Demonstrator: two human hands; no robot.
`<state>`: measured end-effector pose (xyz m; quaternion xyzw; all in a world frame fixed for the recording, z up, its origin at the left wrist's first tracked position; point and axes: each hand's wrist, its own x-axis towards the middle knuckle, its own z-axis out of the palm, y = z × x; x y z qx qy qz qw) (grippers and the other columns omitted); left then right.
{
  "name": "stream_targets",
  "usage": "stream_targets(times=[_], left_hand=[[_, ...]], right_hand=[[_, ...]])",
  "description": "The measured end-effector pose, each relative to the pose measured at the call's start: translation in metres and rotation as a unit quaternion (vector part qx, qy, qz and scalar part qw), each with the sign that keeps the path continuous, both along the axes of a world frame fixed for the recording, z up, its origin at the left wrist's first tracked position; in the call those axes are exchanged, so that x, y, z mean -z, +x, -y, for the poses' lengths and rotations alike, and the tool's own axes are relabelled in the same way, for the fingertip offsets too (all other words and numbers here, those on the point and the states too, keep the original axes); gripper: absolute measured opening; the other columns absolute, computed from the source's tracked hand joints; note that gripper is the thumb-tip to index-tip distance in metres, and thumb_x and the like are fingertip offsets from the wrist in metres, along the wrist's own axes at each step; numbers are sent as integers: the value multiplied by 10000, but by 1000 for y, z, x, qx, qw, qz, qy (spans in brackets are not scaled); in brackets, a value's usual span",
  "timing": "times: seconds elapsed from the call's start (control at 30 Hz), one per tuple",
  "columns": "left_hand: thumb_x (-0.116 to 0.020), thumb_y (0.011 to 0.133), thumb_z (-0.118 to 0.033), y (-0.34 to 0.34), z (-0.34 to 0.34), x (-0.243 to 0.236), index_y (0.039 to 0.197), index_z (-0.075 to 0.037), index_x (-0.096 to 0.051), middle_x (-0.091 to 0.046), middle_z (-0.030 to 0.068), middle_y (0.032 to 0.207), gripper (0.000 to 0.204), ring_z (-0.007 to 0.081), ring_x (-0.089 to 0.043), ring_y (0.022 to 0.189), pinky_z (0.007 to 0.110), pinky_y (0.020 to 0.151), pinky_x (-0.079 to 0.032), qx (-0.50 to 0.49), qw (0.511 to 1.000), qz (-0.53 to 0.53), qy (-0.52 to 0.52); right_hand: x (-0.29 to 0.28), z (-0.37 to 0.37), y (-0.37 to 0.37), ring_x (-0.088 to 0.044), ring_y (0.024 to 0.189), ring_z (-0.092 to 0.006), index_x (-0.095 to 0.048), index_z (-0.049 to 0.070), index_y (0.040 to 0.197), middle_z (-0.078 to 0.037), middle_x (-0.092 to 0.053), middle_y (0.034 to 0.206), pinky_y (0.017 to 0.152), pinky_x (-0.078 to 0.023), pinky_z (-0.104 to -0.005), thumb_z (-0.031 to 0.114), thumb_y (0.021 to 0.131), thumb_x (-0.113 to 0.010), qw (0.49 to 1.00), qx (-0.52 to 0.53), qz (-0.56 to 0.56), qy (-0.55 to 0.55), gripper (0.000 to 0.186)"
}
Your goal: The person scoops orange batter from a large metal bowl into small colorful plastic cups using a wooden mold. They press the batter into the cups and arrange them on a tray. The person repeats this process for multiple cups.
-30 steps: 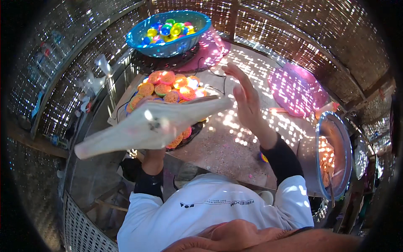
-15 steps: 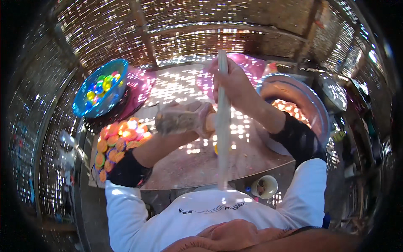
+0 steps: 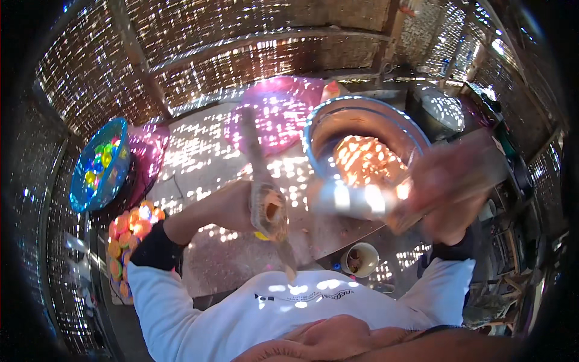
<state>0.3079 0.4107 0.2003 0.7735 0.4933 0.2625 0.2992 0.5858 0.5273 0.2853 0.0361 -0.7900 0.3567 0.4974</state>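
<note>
Near-left of the orange-filled basin [image 3: 386, 117] is the left hand [image 3: 242, 205], grip closed around a pale hollow-ended tool [image 3: 260, 208], then, near-right, the right hand [image 3: 452, 193], blurred, grip indeterminable, then, well left, orange discs [image 3: 129, 235] and a blue tub [image 3: 116, 181] of coloured balls.

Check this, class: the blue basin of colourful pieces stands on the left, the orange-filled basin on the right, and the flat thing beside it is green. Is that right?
Not quite: the flat thing beside the orange-filled basin is pink, as the head view shows. The rest holds: blue basin of colourful pieces left, orange-filled basin right.
</note>
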Motion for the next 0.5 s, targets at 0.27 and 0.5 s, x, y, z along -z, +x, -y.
stream_targets(times=[0.27,0.5], left_hand=[[-585,817,-228,60,-86,-3,1144,-32,-474,-548,141,1029,397,211,-547,935,328,819,-466,194,774,588,131],[-568,827,-365,27,-83,-20,1070,-26,-447,-491,134,1025,434,251,-502,952,356,843,-445,-282,686,343,576]], right_hand=[[52,-109,-42,-598,718,-191,-509,70,900,-76,-582,742,735,-477,-356,230,866,-479,845,-95,-322,-416,167],[153,-126,41,-534,1016,-279,-569,39,1041,-182,-562,1041,863,-414,-396,310,748,-614,741,409,456,273,402]])
